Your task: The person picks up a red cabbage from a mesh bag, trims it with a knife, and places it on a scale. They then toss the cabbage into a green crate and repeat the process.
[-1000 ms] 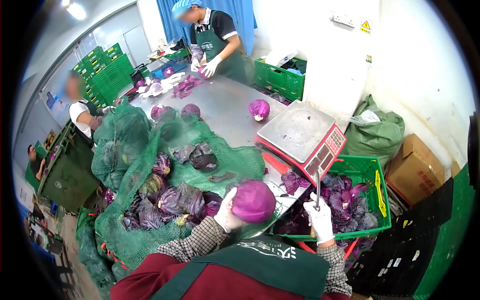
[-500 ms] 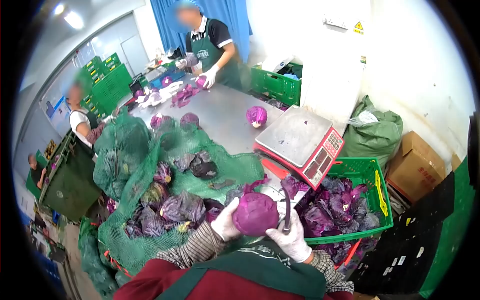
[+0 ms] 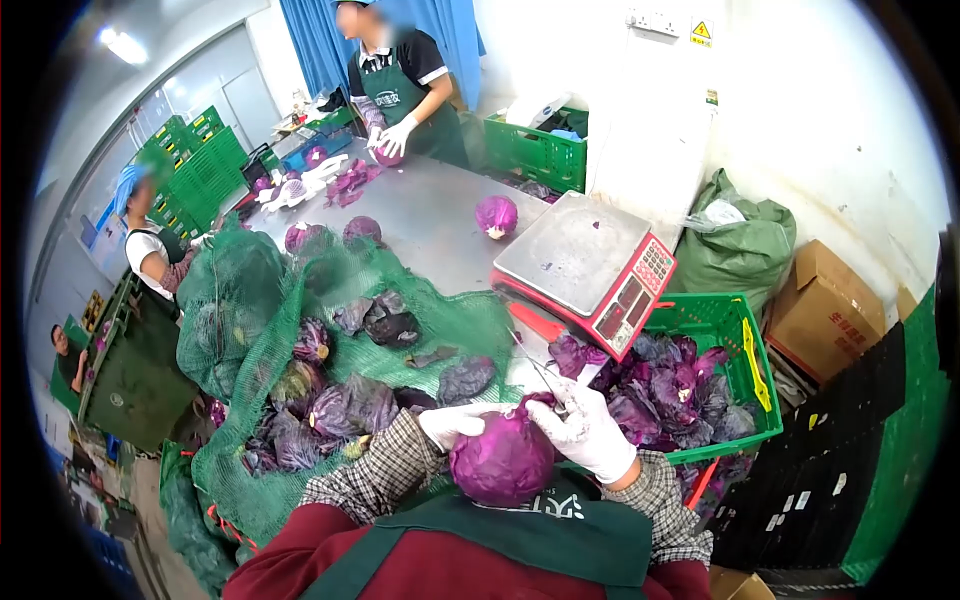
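A round red cabbage (image 3: 500,462) is held in front of my apron. My left hand (image 3: 458,424) is closed round its upper left side, thumb over the top. At the cabbage's upper right, my right hand (image 3: 588,430) pinches the edge of an outer leaf (image 3: 532,402). A thin dark blade-like strip (image 3: 530,362) sticks out above the right fingers; I cannot make out its lower end. Both hands wear white gloves. Beyond them, loose dark outer leaves (image 3: 467,380) and several untrimmed cabbages (image 3: 352,408) lie on green netting (image 3: 450,325).
A red-sided scale (image 3: 570,255) stands on the metal table (image 3: 430,205), near another cabbage (image 3: 496,216). A green crate (image 3: 745,440) of leaves is at my right. A full net sack (image 3: 230,300) stands left. Across the table a co-worker (image 3: 405,95) handles a cabbage.
The cabbage has come closer to my body and turned. My right hand has moved from the dark leaf edge at its side to the top of the cabbage. The co-worker's hands have come together.
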A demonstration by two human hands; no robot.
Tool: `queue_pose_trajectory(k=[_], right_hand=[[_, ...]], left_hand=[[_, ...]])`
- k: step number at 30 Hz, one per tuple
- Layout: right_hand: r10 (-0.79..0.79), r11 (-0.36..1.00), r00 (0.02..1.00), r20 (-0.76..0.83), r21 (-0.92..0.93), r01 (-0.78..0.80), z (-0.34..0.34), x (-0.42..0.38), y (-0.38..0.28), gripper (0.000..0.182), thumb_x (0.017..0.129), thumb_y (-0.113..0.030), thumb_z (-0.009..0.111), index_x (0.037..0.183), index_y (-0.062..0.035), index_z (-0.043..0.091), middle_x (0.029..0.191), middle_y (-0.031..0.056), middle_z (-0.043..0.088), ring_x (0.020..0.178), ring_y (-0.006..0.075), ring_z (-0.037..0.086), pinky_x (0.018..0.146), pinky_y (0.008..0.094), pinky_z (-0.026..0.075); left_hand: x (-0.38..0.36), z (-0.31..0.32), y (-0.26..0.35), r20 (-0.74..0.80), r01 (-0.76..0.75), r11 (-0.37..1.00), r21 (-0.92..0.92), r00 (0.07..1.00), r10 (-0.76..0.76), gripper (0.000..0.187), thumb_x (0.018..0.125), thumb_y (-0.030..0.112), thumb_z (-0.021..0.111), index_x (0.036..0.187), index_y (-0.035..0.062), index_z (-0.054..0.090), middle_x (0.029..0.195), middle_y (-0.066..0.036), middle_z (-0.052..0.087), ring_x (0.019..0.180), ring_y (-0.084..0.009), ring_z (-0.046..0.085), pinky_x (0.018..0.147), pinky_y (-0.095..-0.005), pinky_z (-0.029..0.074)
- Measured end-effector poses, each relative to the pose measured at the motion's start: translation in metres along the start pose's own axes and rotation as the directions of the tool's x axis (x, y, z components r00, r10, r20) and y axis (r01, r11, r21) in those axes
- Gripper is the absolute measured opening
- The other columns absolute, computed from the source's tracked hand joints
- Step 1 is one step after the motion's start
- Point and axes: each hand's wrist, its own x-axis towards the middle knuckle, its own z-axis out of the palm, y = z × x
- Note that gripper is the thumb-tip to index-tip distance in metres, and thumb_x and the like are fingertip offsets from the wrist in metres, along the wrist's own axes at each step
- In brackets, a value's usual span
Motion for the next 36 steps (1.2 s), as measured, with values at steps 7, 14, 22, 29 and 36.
queue_pose_trajectory(k=[7, 14, 22, 29, 36], right_hand=[[0.273, 0.958, 0.877, -0.396, 0.024, -0.287, -0.01, -0.034, 0.094, 0.057, 0.084, -0.007, 0.069, 0.135, -0.0011, 0.043, 0.083, 0.0072, 0.064, 0.071, 0.0151, 0.062, 0.066, 0.0277, 0.052], [0.5, 0.612, 0.844, 0.193, 0.611, -0.502, 0.035, -0.068, 0.091, 0.045, 0.097, -0.037, 0.054, 0.128, -0.0045, 0.053, 0.068, 0.0006, 0.056, 0.048, 0.0084, 0.048, 0.044, 0.0233, 0.037], [0.592, 0.663, 0.798, 0.109, 0.496, -0.56, 0.035, -0.05, 0.057, 0.047, 0.095, -0.028, 0.061, 0.132, -0.0018, 0.05, 0.059, 0.0006, 0.053, 0.046, 0.0065, 0.048, 0.043, 0.0217, 0.034], [0.497, 0.57, 0.861, -0.112, 0.79, -0.226, 0.024, -0.031, 0.049, 0.043, 0.097, -0.016, 0.054, 0.136, 0.0002, 0.044, 0.113, 0.0124, 0.06, 0.055, 0.0081, 0.051, 0.049, 0.0219, 0.043], [0.605, 0.398, 0.775, 0.179, 0.775, -0.49, 0.046, -0.088, 0.075, 0.044, 0.092, -0.02, 0.065, 0.128, 0.0016, 0.051, 0.096, 0.0068, 0.07, 0.065, 0.0019, 0.054, 0.055, 0.0164, 0.04]], left_hand=[[0.014, 0.006, 0.0, 0.155, -0.116, 0.983, 0.143, 0.983, 0.093, 0.091, 0.08, 0.042, 0.073, 0.148, 0.0027, 0.025, 0.147, -0.016, 0.037, 0.134, -0.0247, 0.039, 0.113, -0.0412, 0.028], [0.024, 0.018, -0.009, -0.464, -0.016, 0.996, -0.09, 0.886, -0.027, 0.074, 0.094, 0.048, 0.054, 0.145, 0.0011, 0.028, 0.147, -0.017, 0.037, 0.132, -0.0257, 0.041, 0.11, -0.0376, 0.035], [0.008, 0.01, -0.031, -0.505, -0.132, 0.957, 0.26, 0.826, 0.251, 0.079, 0.085, 0.032, 0.071, 0.143, -0.004, 0.03, 0.132, -0.016, 0.051, 0.119, -0.0215, 0.052, 0.102, -0.0346, 0.043], [0.062, -0.014, 0.036, -0.487, -0.558, 0.824, 0.103, 0.694, 0.531, 0.074, 0.08, 0.022, 0.075, 0.14, 0.0018, 0.036, 0.131, -0.015, 0.052, 0.118, -0.0263, 0.054, 0.1, -0.0429, 0.046], [0.178, -0.072, 0.161, -0.44, -0.094, 0.544, 0.834, 0.482, 0.758, 0.097, 0.065, 0.027, 0.088, 0.139, -0.0054, 0.034, 0.125, -0.014, 0.055, 0.115, -0.0221, 0.055, 0.099, -0.034, 0.045]])
